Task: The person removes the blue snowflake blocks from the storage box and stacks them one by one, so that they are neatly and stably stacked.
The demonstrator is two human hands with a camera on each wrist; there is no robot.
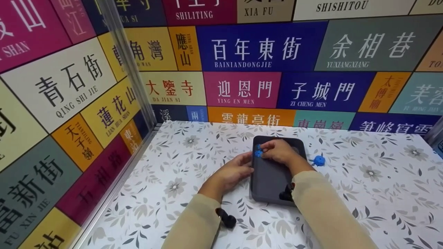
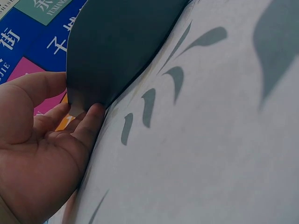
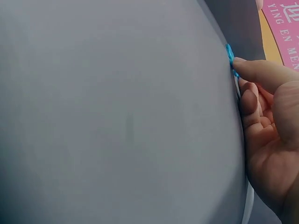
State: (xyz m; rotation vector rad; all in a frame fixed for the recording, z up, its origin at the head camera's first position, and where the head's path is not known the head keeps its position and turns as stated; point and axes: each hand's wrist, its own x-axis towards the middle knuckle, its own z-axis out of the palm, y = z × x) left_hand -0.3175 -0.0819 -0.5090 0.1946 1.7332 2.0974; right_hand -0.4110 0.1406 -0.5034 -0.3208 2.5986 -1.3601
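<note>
A dark grey rectangular tray [image 1: 273,183] lies on the table, its long side pointing away from me. My left hand [image 1: 235,172] is at its left side, thumb and fingertips against the outer wall; the left wrist view shows this hand [image 2: 51,135] beside the dark wall [image 2: 117,51]. Over the tray's far left part, my right hand [image 1: 281,151] pinches a small blue flower-shaped piece [image 1: 258,153] between thumb and fingertips. In the right wrist view the thumb tip touches this thin blue piece [image 3: 231,56] close to the tray's surface [image 3: 126,112].
Just right of the tray, a small round blue thing [image 1: 319,160] with thin prongs lies on the floral tablecloth [image 1: 373,173]. Panels with street names [image 1: 263,48] rise behind the table and along its left side. A blue object [image 1: 440,147] shows at the far right edge.
</note>
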